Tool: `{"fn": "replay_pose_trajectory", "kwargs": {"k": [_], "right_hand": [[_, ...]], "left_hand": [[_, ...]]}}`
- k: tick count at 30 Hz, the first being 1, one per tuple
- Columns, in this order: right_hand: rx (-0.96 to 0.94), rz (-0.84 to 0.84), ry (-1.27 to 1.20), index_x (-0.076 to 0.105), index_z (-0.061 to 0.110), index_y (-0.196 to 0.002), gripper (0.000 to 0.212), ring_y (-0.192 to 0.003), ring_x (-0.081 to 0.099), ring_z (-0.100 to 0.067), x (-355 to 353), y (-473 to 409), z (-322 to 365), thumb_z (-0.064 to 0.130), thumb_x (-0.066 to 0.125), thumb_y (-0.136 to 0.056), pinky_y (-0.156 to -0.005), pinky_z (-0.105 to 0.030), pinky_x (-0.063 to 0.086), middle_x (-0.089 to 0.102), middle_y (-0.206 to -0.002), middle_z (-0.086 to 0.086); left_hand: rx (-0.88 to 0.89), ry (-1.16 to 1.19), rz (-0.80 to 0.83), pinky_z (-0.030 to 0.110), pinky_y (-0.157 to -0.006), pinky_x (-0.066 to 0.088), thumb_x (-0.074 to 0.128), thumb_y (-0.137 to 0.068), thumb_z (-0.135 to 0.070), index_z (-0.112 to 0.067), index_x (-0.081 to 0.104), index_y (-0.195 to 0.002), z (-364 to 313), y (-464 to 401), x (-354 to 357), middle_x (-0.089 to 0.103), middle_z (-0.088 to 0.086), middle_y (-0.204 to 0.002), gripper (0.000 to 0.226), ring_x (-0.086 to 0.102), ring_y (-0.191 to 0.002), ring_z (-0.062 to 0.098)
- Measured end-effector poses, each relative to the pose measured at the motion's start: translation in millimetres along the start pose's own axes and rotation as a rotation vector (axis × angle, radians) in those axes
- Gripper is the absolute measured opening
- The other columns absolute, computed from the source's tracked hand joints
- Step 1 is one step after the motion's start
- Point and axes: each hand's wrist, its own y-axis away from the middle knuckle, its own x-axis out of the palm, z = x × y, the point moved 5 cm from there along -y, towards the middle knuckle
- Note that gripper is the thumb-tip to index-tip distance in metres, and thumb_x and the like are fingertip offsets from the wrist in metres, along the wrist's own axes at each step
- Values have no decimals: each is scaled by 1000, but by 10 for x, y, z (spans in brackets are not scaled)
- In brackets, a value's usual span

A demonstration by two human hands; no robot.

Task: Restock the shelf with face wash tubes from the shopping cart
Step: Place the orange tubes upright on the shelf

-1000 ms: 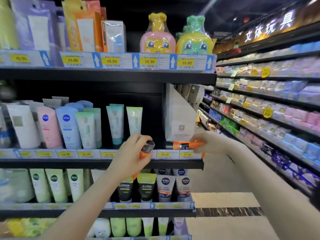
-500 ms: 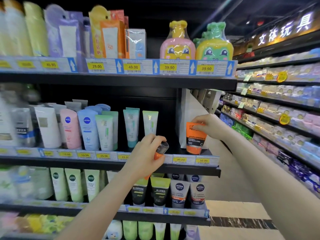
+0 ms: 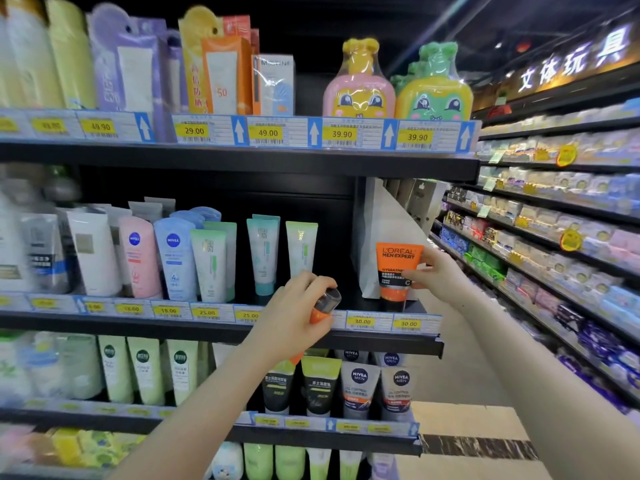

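My right hand grips an orange L'Oreal face wash tube that stands upright, cap down, at the right end of the middle shelf. In front of that shelf's edge, my left hand holds a second orange tube, its grey cap pointing up and right; most of its body is hidden in my fist. Between the two tubes the shelf shows a dark gap. The shopping cart is out of view.
Nivea and other tubes fill the left of the middle shelf. A white divider panel stands behind the L'Oreal tube. Men's tubes line the shelf below, boxed goods the shelf above. An aisle with another rack lies to the right.
My right hand turned its orange tube from lying sideways to upright and set it at the shelf's right end. My left hand with its tube stayed at the shelf edge. The view shifted left.
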Motion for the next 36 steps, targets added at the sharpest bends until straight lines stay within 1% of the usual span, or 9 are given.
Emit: {"fn": "replay_pose_trajectory", "kwargs": {"k": [4, 8, 14, 17, 20, 26, 29, 34, 36], "right_hand": [[-6, -91, 65, 47, 20, -124, 51, -86, 63, -12, -15, 54, -45, 7, 70, -80, -63, -21, 51, 58, -114, -3], [-94, -276, 159, 35, 26, -137, 76, -93, 57, -10, -128, 365, 75, 21, 77, -74, -75, -29, 50, 49, -115, 10], [-356, 38, 245, 56, 26, -118, 51, -96, 54, 10, 459, 968, 537, 37, 76, -72, -79, -4, 42, 60, -106, 17], [-306, 19, 167, 59, 28, -102, 31, -89, 61, 8, 586, 947, 582, 28, 74, -76, -79, -12, 49, 65, -94, 20], [-227, -66, 112, 64, 19, -91, 11, -80, 66, -2, 446, 895, 566, 16, 68, -81, -77, -29, 54, 71, -86, 9], [-177, -22, -23, 66, 16, -91, 11, -78, 69, -5, 49, 800, 686, 14, 69, -81, -72, -25, 57, 72, -88, 3], [-193, -68, -104, 66, 16, -88, 13, -70, 66, 4, 19, 732, 815, 9, 71, -80, -62, -13, 53, 71, -89, 2], [-190, -173, -219, 62, 22, -100, 23, -86, 67, -7, -6, 728, 786, 16, 72, -80, -69, -20, 53, 69, -96, 3], [-103, -78, -300, 61, 24, -107, 28, -92, 68, -11, 40, 733, 665, 19, 70, -82, -76, -29, 57, 70, -103, 4]], "left_hand": [[-26, 57, 3, 30, -85, 48, 61, -83, -35, -35, 37, -125, -54, -26, -4, 43, -12, -120, 49, 47, -103, 6], [-76, 210, -61, 27, -83, 50, 64, -82, -35, -37, 39, -123, -210, -116, -84, 44, -15, -117, 49, 49, -101, 1], [-179, 465, -230, 11, -73, 39, 67, -81, -29, -32, 41, -123, -518, -431, -154, 45, -10, -117, 49, 47, -98, 0], [-224, 560, -313, 12, -67, 41, 68, -80, -30, -32, 42, -120, -574, -494, -147, 49, -8, -112, 48, 50, -94, 1], [-276, 679, -336, 18, -67, 50, 71, -78, -31, -27, 42, -114, -498, -457, -187, 52, -8, -105, 46, 56, -92, 7], [-184, 652, 104, 28, -69, 58, 69, -81, -27, -23, 48, -106, -189, -316, -185, 60, -6, -108, 33, 62, -94, 7], [-145, 542, 221, 27, -78, 54, 73, -78, -31, -25, 53, -113, -253, -258, -68, 64, -7, -103, 41, 62, -90, 3], [-181, 612, 183, 34, -86, 53, 66, -84, -29, -21, 51, -118, -372, -282, 127, 65, -7, -104, 37, 63, -92, 5], [-200, 656, 101, 34, -88, 52, 64, -86, -28, -22, 47, -118, -401, -307, 188, 63, -9, -106, 37, 62, -95, 5]]}}
